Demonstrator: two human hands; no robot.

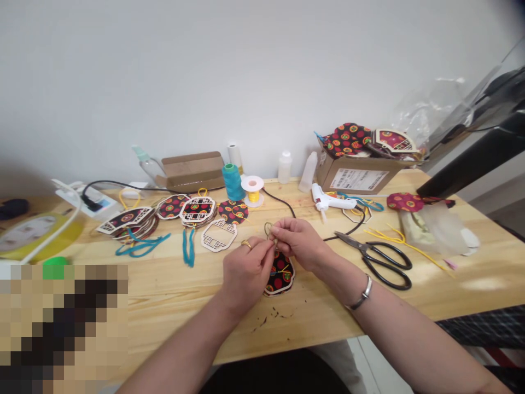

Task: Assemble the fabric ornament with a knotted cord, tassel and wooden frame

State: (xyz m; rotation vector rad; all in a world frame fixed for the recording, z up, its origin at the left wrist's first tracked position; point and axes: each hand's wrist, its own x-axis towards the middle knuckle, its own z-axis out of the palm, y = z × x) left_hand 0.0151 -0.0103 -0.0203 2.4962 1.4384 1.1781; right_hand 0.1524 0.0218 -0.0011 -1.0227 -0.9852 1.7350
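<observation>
My left hand [249, 271], with a ring on it, and my right hand [302, 243] meet fingertip to fingertip above the middle of the table. Both are closed in a pinch on a thin dark olive cord [267, 227], which makes a small loop above the fingers. Under them lies a wood-rimmed ornament [283, 285] with black and red patterned cloth and short yellow strands on it. My left hand covers part of this ornament. Where the cord's ends run is hidden by my fingers.
Black-handled scissors [379, 257] and a white glue gun [334, 201] lie right. Behind stand a teal thread cone [233, 183], a yellow thread spool [253, 191] and a cardboard box [353, 174] of ornaments. A bare wooden frame [219, 236] and stacked ornaments [131, 221] lie left.
</observation>
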